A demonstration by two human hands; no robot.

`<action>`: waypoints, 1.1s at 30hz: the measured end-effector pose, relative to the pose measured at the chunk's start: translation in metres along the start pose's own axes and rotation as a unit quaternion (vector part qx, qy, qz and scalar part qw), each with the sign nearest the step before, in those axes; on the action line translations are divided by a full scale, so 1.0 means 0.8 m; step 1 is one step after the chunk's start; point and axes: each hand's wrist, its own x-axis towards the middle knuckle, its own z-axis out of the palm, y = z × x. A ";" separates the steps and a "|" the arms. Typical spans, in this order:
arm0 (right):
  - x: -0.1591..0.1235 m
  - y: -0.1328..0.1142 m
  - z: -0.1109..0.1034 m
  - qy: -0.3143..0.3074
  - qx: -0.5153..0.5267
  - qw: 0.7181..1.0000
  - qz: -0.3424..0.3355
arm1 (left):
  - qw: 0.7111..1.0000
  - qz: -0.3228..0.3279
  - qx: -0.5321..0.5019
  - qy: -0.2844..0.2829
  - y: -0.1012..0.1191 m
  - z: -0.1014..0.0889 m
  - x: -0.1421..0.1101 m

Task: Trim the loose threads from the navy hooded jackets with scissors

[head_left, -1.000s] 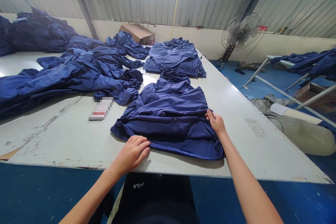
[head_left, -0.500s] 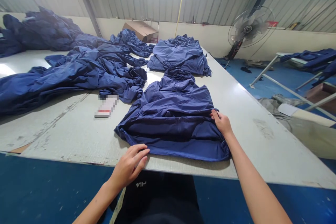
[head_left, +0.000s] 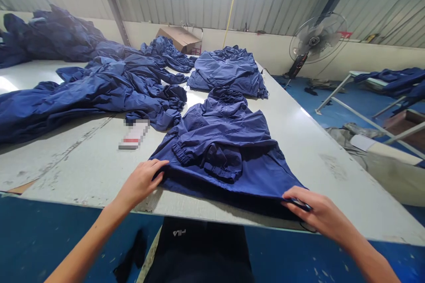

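Observation:
A navy blue jacket [head_left: 229, 128] lies on the white table in front of me, its gathered hood pointing away. Both elastic cuffs rest on its body near the middle. My left hand [head_left: 142, 181] is closed on the near left corner of the hem, thumb below and fingers above. At the near right corner, my right hand [head_left: 305, 205] pinches the hem, and a dark loop of cord hangs beneath it. Between the hands the hem is stretched and slightly raised near the table's front edge.
Crumpled navy garments [head_left: 109, 84] cover the table's left side. A stack of laid-out jackets [head_left: 229, 70] is behind mine. A pixelated small box [head_left: 134, 135] sits left of the jacket. Beyond the table [head_left: 83, 172] stand a fan [head_left: 314, 42] and a cardboard box [head_left: 179, 38].
The folded-up lower part of the jacket has come down toward me, uncovering the cuffs. My right hand moved nearer and right; my left shifted left and took hold of the hem.

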 end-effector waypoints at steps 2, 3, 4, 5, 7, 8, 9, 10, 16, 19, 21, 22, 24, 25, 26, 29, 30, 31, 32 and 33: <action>-0.018 -0.005 0.005 -0.006 0.008 1.000 0.014 | 1.000 -0.015 -0.017 -0.008 -0.004 0.000 -0.016; -0.024 -0.007 0.009 -0.006 0.012 1.000 0.019 | 0.999 -0.022 -0.024 -0.011 -0.005 -0.001 -0.023; -0.028 -0.008 0.014 -0.005 0.017 1.000 0.022 | 0.999 -0.027 -0.028 -0.014 -0.005 -0.001 -0.031; -0.030 -0.010 0.018 -0.003 0.022 0.999 0.024 | 0.999 -0.031 -0.031 -0.017 -0.005 -0.002 -0.038; -0.031 -0.013 0.024 -0.006 0.027 0.999 0.026 | 0.999 -0.036 -0.033 -0.024 -0.004 -0.006 -0.049; -0.031 -0.015 0.025 -0.015 0.027 0.999 0.030 | 0.998 -0.039 -0.034 -0.029 -0.003 -0.009 -0.054; -0.029 -0.018 0.025 -0.028 0.026 0.999 0.037 | 0.998 -0.043 -0.035 -0.036 0.000 -0.013 -0.058; -0.027 -0.021 0.025 -0.042 0.023 0.998 0.046 | 0.997 -0.051 -0.038 -0.042 0.004 -0.017 -0.060; 0.005 -0.050 0.035 0.025 0.041 0.996 0.072 | 0.983 -0.120 -0.139 -0.003 0.050 -0.027 -0.043; 0.030 -0.072 0.050 0.072 0.072 0.994 0.046 | 0.975 -0.122 -0.183 0.020 0.067 -0.012 -0.007; 0.043 -0.084 0.061 0.092 0.093 0.991 0.030 | 0.968 -0.142 -0.205 0.040 0.065 0.004 0.019; 0.049 -0.087 0.067 0.100 0.104 0.989 0.024 | 0.959 -0.165 -0.225 0.049 0.061 0.012 0.031; 0.055 -0.087 0.078 0.106 0.124 0.986 0.023 | 0.925 -0.226 -0.299 0.064 0.048 0.028 0.047; 0.056 -0.085 0.084 0.111 0.131 0.985 0.028 | 0.903 -0.253 -0.340 0.070 0.042 0.036 0.051; 0.057 -0.080 0.090 0.118 0.136 0.983 0.035 | 0.883 -0.273 -0.375 0.075 0.036 0.042 0.054; 0.055 -0.063 0.107 0.143 0.139 0.979 0.051 | 0.848 -0.303 -0.424 0.098 0.025 0.053 0.053; 0.054 -0.058 0.112 0.148 0.139 0.978 0.053 | 0.843 -0.309 -0.428 0.107 0.024 0.055 0.051; 0.053 -0.054 0.115 0.150 0.141 0.977 0.055 | 0.835 -0.316 -0.435 0.115 0.023 0.056 0.050; 0.053 -0.051 0.118 0.152 0.143 0.976 0.057 | 0.828 -0.324 -0.442 0.122 0.023 0.056 0.049; 0.053 -0.048 0.120 0.152 0.146 0.976 0.060 | 0.820 -0.331 -0.449 0.127 0.024 0.056 0.049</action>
